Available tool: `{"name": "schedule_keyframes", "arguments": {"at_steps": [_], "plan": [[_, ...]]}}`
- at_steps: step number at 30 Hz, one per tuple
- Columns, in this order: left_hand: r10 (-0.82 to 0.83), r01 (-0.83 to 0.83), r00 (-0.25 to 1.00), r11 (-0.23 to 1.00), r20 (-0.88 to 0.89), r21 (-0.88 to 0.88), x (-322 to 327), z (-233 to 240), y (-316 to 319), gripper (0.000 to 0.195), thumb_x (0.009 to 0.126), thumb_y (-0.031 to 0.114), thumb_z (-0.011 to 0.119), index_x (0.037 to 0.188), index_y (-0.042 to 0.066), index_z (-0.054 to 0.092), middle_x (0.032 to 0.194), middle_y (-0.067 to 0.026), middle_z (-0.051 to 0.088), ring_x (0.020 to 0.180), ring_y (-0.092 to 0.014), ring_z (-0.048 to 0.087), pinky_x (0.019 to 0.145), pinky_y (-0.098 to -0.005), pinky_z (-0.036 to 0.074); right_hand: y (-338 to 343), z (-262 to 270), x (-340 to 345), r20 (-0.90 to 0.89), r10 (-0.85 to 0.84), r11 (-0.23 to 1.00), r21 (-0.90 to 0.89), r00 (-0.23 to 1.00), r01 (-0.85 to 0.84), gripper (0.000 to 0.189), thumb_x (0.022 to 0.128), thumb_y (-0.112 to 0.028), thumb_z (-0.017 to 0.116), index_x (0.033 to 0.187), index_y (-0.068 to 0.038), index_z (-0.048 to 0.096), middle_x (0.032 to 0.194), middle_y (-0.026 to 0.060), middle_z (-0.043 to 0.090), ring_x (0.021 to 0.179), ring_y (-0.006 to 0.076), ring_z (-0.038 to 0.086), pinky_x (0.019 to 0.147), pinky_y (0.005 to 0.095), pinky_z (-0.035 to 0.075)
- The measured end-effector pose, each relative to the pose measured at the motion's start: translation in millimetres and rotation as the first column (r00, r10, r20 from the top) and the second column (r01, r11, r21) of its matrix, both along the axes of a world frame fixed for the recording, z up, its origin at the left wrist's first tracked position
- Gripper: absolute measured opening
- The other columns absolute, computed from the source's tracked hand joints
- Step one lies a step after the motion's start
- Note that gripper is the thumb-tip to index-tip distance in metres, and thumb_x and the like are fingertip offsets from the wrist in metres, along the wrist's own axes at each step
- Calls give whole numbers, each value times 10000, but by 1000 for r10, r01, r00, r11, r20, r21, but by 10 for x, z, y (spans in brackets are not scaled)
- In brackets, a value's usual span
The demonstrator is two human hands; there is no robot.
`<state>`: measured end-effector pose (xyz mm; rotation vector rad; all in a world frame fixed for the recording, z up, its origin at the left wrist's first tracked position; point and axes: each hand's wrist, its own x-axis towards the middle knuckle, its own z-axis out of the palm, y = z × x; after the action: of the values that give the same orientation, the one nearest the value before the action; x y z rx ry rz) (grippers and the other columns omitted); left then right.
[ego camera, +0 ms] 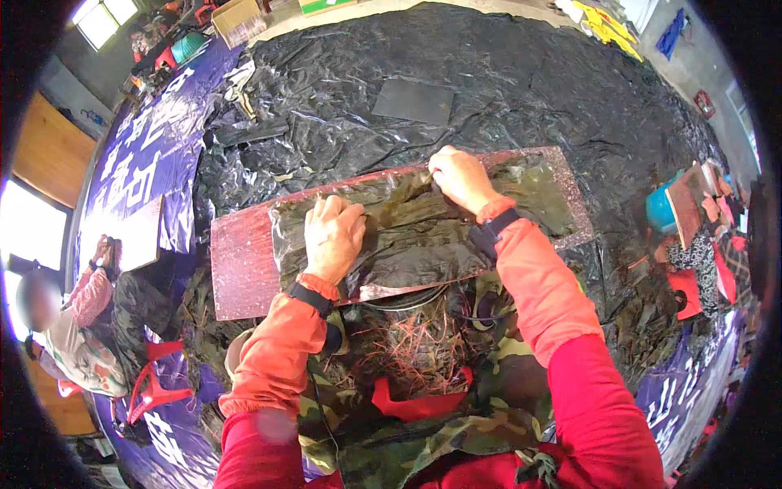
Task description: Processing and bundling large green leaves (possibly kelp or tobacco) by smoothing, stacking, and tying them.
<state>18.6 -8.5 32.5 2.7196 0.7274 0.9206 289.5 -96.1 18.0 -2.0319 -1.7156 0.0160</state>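
A long reddish speckled board (241, 263) lies slantwise before me, its left end and right rim bare. Dark brown-green, wrinkled, moist leaf-like sheets (421, 244) cover most of it. My left hand (333, 238) rests on the left part of these sheets, fingers curled down; its fingertips are hidden, so I cannot tell whether it grips. Near the board's far edge, my right hand (461, 180) pinches the sheet between thumb and fingers. Below the board, between my knees, sits a round container holding orange-red strands (421, 348). Part of its metal-looking rim (409, 304) shows.
Dark wrinkled sheeting (519, 79) spreads beyond the board, with a flat dark panel (414, 101) on it. A person (91, 330) sits at left by a pale board (139, 241). Other people work at right near a blue bucket (663, 208). A cardboard box (237, 21) stands far left.
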Motion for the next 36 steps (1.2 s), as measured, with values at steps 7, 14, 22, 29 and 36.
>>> {"name": "schedule_keyframes", "arguments": {"at_steps": [7,14,22,29,36], "plan": [[-239,239,966,971,-102,-14,-191,96,-248,160,799,188,690,923,89,674,934,-76,584,889,-297,551,768,-414,433,-554,415,65,71,138,990,-18,988,-138,20,796,-80,575,806,-75,592,847,108,584,843,347,597,697,440,480],[-332,326,940,943,-82,-72,-212,20,-290,227,724,36,632,947,78,648,977,-88,610,881,-310,579,768,-410,492,-802,396,193,92,-64,985,-151,994,78,39,782,-129,615,815,-116,631,846,107,594,855,340,602,713,462,474],[-139,85,900,985,-413,-147,-313,-138,-86,558,791,216,691,1305,97,508,1385,-191,421,1240,-411,405,1003,-510,378,-688,-20,149,163,-150,978,-120,975,171,141,784,-220,652,821,-94,601,892,132,606,824,347,634,688,482,502],[-101,-44,776,976,-623,-213,-366,-259,-97,790,837,434,670,1474,109,334,1563,-199,174,1387,-478,205,1067,-665,233,-603,43,124,162,-131,982,-112,978,150,89,784,-172,591,796,-92,627,807,126,633,823,347,640,706,479,503],[-78,-38,811,982,-580,-186,-338,-172,-147,800,833,400,679,1477,95,315,1546,-221,192,1387,-472,205,1077,-646,219,-692,107,133,205,-221,972,-36,953,234,108,804,-100,562,904,-85,599,914,152,608,807,357,629,679,473,499]]}}
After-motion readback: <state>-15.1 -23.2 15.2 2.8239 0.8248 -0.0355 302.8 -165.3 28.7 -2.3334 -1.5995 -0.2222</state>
